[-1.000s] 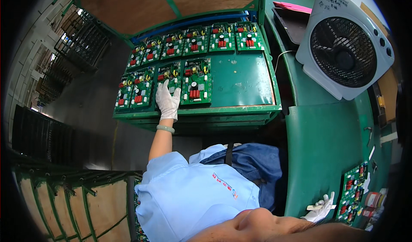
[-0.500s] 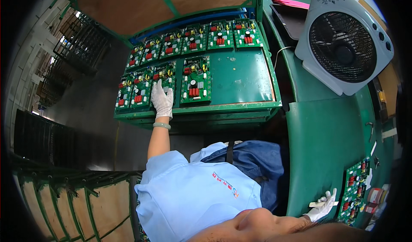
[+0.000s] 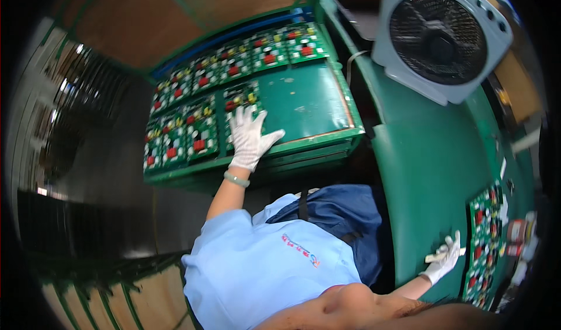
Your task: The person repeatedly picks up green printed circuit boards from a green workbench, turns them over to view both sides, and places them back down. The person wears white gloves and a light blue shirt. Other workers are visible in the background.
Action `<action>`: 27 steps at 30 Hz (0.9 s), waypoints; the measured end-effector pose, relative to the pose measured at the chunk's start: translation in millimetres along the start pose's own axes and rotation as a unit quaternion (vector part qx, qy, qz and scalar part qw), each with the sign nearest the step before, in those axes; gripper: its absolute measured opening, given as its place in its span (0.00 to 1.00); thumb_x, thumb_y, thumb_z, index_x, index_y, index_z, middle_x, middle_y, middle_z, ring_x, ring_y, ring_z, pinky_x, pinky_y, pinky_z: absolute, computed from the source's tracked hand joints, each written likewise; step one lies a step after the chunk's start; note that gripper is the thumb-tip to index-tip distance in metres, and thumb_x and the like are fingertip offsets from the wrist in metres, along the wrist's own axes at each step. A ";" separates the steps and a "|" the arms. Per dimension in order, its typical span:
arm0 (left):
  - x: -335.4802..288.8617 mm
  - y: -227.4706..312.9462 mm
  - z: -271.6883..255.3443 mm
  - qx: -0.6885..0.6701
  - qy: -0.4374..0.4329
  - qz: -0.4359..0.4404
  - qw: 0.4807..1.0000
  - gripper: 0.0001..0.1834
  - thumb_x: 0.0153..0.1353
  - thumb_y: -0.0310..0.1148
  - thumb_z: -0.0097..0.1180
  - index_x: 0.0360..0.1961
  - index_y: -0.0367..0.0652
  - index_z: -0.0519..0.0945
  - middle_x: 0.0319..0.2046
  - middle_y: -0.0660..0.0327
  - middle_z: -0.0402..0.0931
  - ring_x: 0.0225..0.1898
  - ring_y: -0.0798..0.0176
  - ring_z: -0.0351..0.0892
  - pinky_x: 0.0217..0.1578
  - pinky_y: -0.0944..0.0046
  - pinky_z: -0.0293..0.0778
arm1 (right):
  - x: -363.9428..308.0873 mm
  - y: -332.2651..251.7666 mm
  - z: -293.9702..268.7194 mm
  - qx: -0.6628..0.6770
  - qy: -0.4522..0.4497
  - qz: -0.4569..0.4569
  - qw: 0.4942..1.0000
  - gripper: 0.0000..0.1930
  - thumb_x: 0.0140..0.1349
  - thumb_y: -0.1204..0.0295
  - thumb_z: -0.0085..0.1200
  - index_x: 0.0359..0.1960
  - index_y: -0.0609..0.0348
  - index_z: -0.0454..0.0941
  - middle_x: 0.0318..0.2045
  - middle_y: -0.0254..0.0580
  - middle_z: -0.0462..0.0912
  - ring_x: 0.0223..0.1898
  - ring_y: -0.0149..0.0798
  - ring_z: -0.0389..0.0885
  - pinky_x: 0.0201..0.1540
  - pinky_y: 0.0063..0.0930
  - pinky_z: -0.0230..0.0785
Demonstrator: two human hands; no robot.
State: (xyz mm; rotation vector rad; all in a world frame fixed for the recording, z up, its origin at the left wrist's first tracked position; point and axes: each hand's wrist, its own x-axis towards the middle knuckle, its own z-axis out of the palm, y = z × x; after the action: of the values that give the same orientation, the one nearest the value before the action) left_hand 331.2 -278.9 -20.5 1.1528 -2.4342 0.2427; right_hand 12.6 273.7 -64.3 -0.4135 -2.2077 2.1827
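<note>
My left hand point(image 3: 249, 136), in a white glove, lies with fingers spread over a green circuit board point(image 3: 242, 94), the rightmost in the near row on the cart. It covers much of that board, which carries red, yellow and black parts. My right hand point(image 3: 445, 261), also gloved, rests above the green bench mat and grips a pale, flat stick-like piece point(image 3: 434, 258) whose exact kind I cannot make out. Just right of this hand, a panel of joined circuit boards point(image 3: 484, 245) lies on the bench.
Several more circuit boards point(image 3: 234, 64) stand in two rows on the green cart top point(image 3: 304, 105). A grey box fan point(image 3: 441, 40) sits on the bench point(image 3: 435, 172), beside a black tray point(image 3: 357, 15) with pink sheets. Dark racks point(image 3: 87, 90) stand at the left.
My left hand has shifted right, from the third board of the near row to the rightmost one, and its fingers have spread. My right hand keeps the pale piece. The whole view has shifted and blurred.
</note>
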 end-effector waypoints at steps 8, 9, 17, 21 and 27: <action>-19.4 -11.1 2.1 0.021 0.002 0.078 0.997 0.30 0.52 0.41 0.67 0.59 0.51 0.79 0.58 0.52 0.76 0.63 0.40 0.68 0.67 0.43 0.62 | -1.9 -13.7 14.8 0.055 -0.057 -0.021 0.997 0.21 0.72 0.61 0.50 0.60 0.59 0.78 0.32 0.36 0.84 0.19 0.23 0.68 0.20 0.17 0.61; -22.0 -10.6 4.2 0.032 -0.010 0.067 0.997 0.31 0.53 0.41 0.66 0.60 0.52 0.78 0.58 0.50 0.75 0.64 0.38 0.67 0.69 0.42 0.60 | 2.5 -9.9 11.8 0.059 -0.066 -0.022 0.996 0.21 0.72 0.61 0.50 0.59 0.59 0.78 0.32 0.37 0.85 0.20 0.24 0.70 0.20 0.18 0.63; -23.1 -23.8 18.4 0.071 -0.007 0.106 0.992 0.29 0.58 0.46 0.58 0.59 0.44 0.77 0.59 0.44 0.75 0.62 0.37 0.68 0.68 0.40 0.58 | -11.4 -17.9 -3.4 0.127 -0.028 -0.021 0.991 0.21 0.75 0.57 0.46 0.59 0.58 0.78 0.33 0.41 0.85 0.20 0.24 0.73 0.21 0.18 0.68; -6.4 30.7 -14.7 0.165 0.035 0.072 0.983 0.39 0.50 0.58 0.65 0.58 0.42 0.77 0.60 0.44 0.70 0.66 0.38 0.62 0.57 0.41 0.66 | -27.1 -33.2 4.7 0.155 0.119 -0.114 0.974 0.20 0.77 0.59 0.43 0.61 0.52 0.77 0.33 0.35 0.84 0.20 0.21 0.71 0.24 0.15 0.67; 5.3 250.7 -43.0 -0.615 -0.290 0.155 0.717 0.22 0.72 0.30 0.53 0.61 0.26 0.72 0.58 0.46 0.76 0.56 0.56 0.78 0.60 0.60 0.73 | 0.5 2.0 14.7 0.027 0.201 -0.247 0.947 0.15 0.70 0.70 0.53 0.56 0.52 0.80 0.36 0.40 0.86 0.30 0.35 0.86 0.37 0.29 0.78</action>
State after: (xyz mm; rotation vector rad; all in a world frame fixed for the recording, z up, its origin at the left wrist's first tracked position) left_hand 148.6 -108.2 26.9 0.1568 -2.3391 -1.6291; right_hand 9.7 259.4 -66.8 -0.2391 -1.7863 1.7109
